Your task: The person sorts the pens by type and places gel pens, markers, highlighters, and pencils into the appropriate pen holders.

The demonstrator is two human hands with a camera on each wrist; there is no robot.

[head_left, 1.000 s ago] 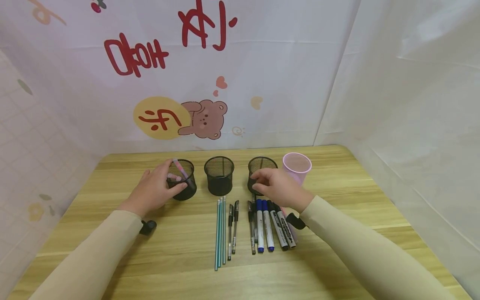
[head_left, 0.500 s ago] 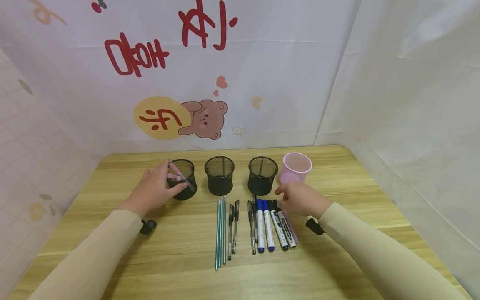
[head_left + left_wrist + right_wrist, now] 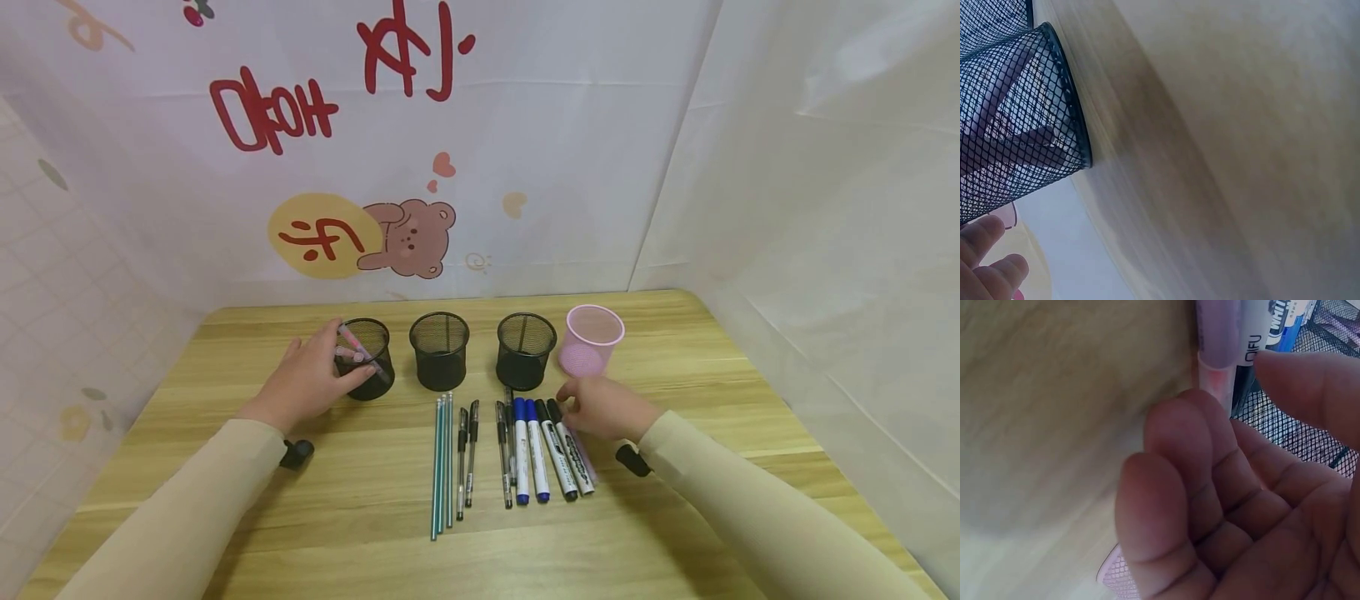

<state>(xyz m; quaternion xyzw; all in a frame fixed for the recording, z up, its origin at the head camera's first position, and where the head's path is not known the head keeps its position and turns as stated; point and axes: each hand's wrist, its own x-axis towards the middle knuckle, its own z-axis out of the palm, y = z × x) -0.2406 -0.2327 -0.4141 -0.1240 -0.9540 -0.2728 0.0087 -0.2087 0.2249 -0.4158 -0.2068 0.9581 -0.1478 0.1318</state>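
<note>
My left hand (image 3: pixel 303 379) holds a black mesh pen cup (image 3: pixel 380 382) at the far left of the row, thumb in front and fingers round its side. Inside that cup lean pink-and-purple highlighters (image 3: pixel 352 340). My right hand (image 3: pixel 611 407) is low over the right end of the laid-out pens. In the right wrist view its fingertips are right at the cap of a purple highlighter (image 3: pixel 1218 331), and the thumb sits by a black-capped white marker (image 3: pixel 1254 337). The hand partly hides this highlighter in the head view.
Two more black mesh cups, one central (image 3: pixel 440 367) and one to its right (image 3: pixel 522 367), stand beside a pink mesh cup (image 3: pixel 585 358). Teal pencils (image 3: pixel 441 467), black gel pens (image 3: pixel 471 454) and blue-capped markers (image 3: pixel 537 458) lie in front. A printed curtain (image 3: pixel 570 167) borders the table.
My right hand has moved right and down from the third black cup to the highlighter beside the markers. My left hand stays on its cup; the highlighters inside have tilted slightly left.
</note>
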